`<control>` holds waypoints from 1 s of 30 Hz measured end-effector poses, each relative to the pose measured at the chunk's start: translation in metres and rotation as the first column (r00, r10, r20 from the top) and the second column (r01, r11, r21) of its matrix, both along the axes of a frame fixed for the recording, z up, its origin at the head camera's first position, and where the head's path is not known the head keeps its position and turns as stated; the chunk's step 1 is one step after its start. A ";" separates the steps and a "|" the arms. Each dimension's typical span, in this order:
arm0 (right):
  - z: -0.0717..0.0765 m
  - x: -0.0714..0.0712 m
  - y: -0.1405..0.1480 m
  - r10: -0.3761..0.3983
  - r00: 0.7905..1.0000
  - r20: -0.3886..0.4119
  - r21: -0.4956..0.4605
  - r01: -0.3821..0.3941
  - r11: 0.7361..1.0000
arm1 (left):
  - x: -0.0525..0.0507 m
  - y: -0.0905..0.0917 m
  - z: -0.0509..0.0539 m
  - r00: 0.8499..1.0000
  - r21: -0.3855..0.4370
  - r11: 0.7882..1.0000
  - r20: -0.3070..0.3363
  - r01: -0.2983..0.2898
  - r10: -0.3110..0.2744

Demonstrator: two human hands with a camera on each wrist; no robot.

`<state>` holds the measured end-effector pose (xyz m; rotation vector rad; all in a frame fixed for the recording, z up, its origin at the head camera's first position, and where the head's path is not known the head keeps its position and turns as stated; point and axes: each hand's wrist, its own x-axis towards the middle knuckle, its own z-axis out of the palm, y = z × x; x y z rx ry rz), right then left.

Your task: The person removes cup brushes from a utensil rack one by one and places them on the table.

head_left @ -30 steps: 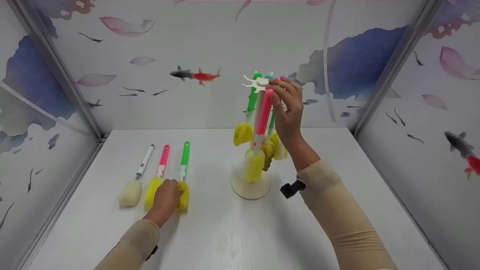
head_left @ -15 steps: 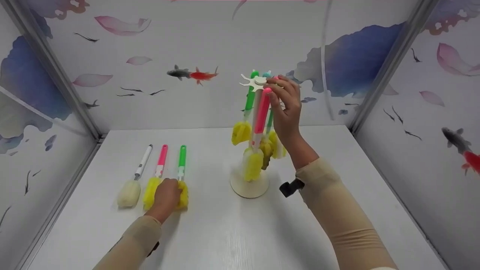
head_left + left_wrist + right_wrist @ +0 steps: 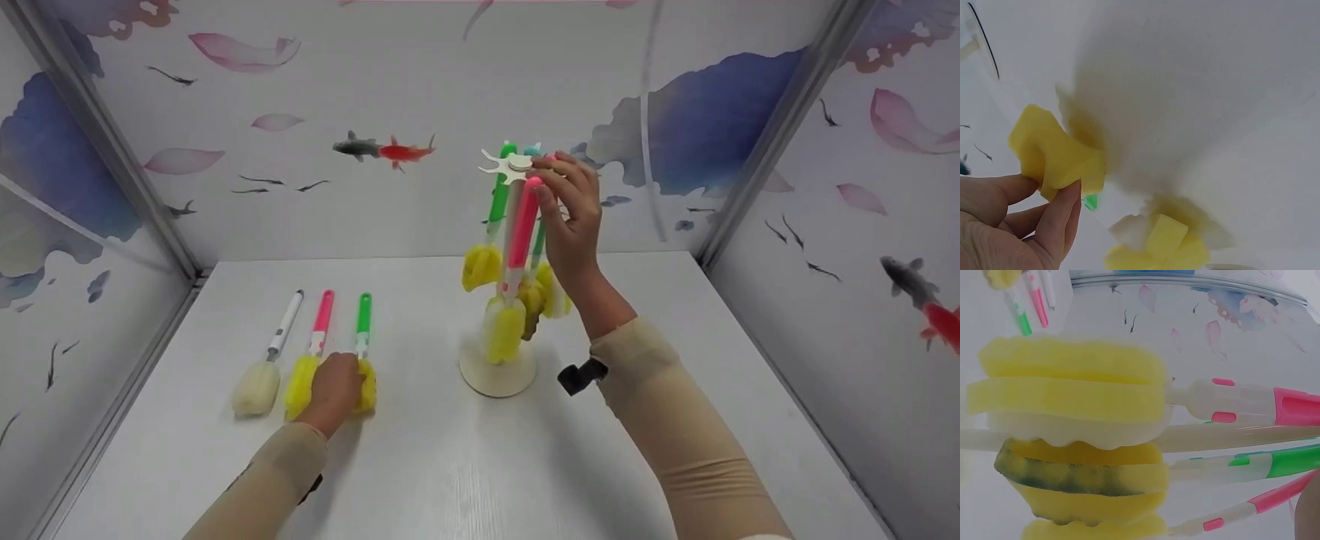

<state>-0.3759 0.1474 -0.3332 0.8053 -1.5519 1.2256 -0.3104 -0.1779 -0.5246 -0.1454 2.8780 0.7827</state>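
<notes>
In the head view my left hand (image 3: 334, 390) is at a green-handled sponge brush (image 3: 364, 322) lying on the table. The left wrist view has its thumb and fingers pinching that brush's yellow sponge head (image 3: 1055, 149). To its left lie a pink-handled sponge brush (image 3: 322, 319) and a white-handled one (image 3: 286, 322) with a cream head. My right hand (image 3: 574, 210) is at the top of a white stand (image 3: 498, 382), its thumb and fingertips holding the handle top of a hanging pink-handled sponge brush (image 3: 523, 232). Its fingers partly hide the stand's hooks.
Several more sponge brushes hang on the stand, among them a green-handled one (image 3: 499, 199) at its left; one yellow head has dark stains (image 3: 1078, 478). Bare hooks (image 3: 491, 161) point left. Patterned panels surround the white table (image 3: 420, 465) at the back and sides.
The green-handled brush on the table has slid slightly toward me with my left hand on its sponge. My right hand stays at the stand's top; the view has shifted a little.
</notes>
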 end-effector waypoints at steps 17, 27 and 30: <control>0.000 0.001 0.000 -0.036 0.999 0.007 0.003 0.036 0.999 | -0.005 -0.001 -0.003 0.999 -0.106 0.994 -0.026 0.019 -0.022; 0.000 0.000 0.001 -0.020 1.000 0.007 0.005 0.020 1.000 | -0.003 -0.006 0.000 0.999 -0.162 0.986 -0.005 0.035 -0.036; 0.002 0.003 0.000 -0.021 1.000 0.000 0.002 0.021 1.000 | -0.002 -0.007 0.001 1.000 -0.156 0.988 0.001 0.021 -0.021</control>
